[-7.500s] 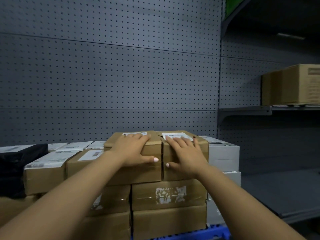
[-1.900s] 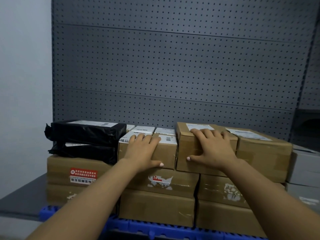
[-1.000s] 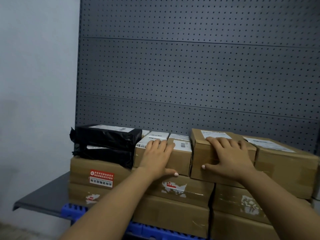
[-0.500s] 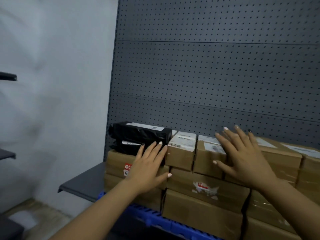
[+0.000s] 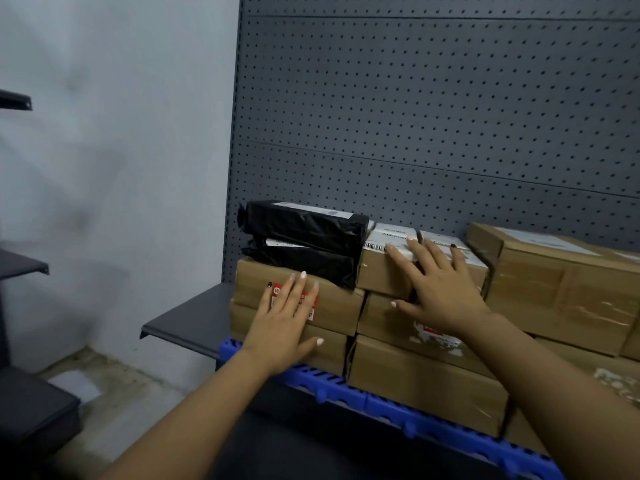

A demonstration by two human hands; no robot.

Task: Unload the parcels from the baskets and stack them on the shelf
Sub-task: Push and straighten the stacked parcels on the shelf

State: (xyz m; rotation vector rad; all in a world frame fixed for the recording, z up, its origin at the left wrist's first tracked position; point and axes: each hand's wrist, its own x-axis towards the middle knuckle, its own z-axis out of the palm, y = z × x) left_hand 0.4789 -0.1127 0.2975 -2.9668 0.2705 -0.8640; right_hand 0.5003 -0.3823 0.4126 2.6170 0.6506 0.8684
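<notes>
Grey pegboard (image 5: 433,109) backs the shelf (image 5: 188,317) I am facing, with a pale wall (image 5: 114,150) to its left. Cardboard parcels are stacked on a blue plastic pallet (image 5: 398,407) that sits on the shelf.

My left hand (image 5: 282,327) lies flat, fingers straight and slightly spread, against the front of the leftmost cardboard parcel (image 5: 339,306), covering part of its red label (image 5: 278,292). It grips nothing. Another brown parcel (image 5: 329,355) lies under that one.

Two black plastic-wrapped parcels (image 5: 304,244) lie one on the other on top of the leftmost parcel, each with a white label on its upper face.

My right hand (image 5: 440,289) is also spread wide and flat, with the fingertips (image 5: 393,249) on the white barcode label of a small cardboard box (image 5: 381,271) just right of the black parcels. The palm lies over the gap between this box and a second small box (image 5: 471,268) beside it. I cannot tell whether the thumb touches the taped parcel (image 5: 384,323) below.

Further right stands a larger taped carton (image 5: 561,289), on top of more cartons, touching the stack next to it.

Dark shelf edges (image 5: 24,268) show at far left, above a concrete floor (image 5: 114,393).
</notes>
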